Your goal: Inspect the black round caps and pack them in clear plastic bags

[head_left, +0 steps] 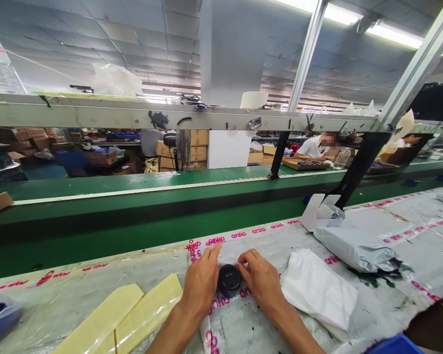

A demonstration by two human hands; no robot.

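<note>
A round black lens-like piece (229, 279) with a dark, ridged rim stands on the plastic-covered bench between my two hands. Just left of it is my left hand (203, 278), its fingers pressed together and pointing away from me; what they hold, if anything, is hidden. My right hand (260, 278) is at the other side, fingers curled and thumb against forefinger close to the rim. I cannot make out what lies in that pinch. Pale yellow paper sleeves (140, 314) lie to the left, and a stack of white bags (319, 290) lies to the right.
A small open white box (322, 212) and a grey-white plastic package (358, 246) stand at the right. Behind the bench runs a green conveyor (133, 231), under a metal rail (192, 115). A blue object in clear plastic (2, 319) lies far left. Another person works across the line.
</note>
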